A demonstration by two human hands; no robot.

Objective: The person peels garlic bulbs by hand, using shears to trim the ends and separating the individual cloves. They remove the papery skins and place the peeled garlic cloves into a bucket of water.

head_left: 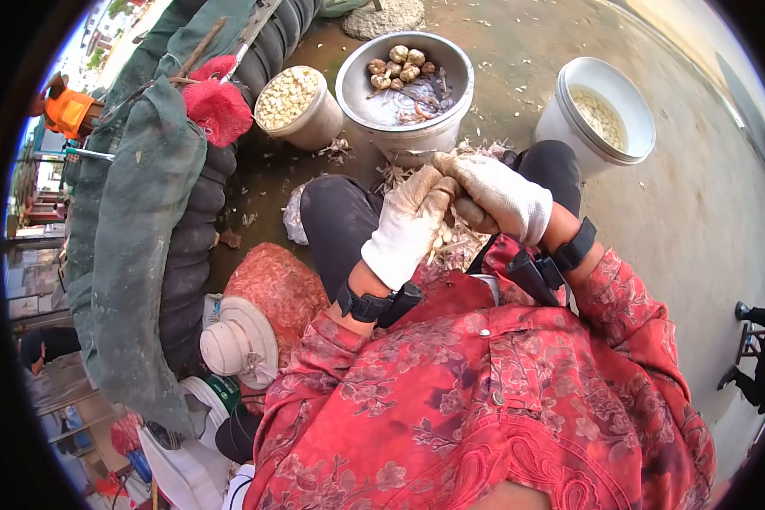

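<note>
My left hand [408,217] and my right hand [503,194] wear white work gloves with dirt-browned fingers. They meet above my lap, fingers closed and pressed together; whatever lies between them is hidden. Just below the hands, garlic cloves and papery skins [452,246] lie in my lap. Beyond them stands a bucket topped by a metal basin [348,100], which holds several whole garlic bulbs [398,68] and loose purplish skins.
Left of the basin, a tub is heaped with peeled cloves [287,98]. A white bucket [561,115] at right holds pale cloves in liquid. Stacked black tires [187,263] under green cloth line the left side, near a red mesh sack [272,285] and a pale hat [238,337].
</note>
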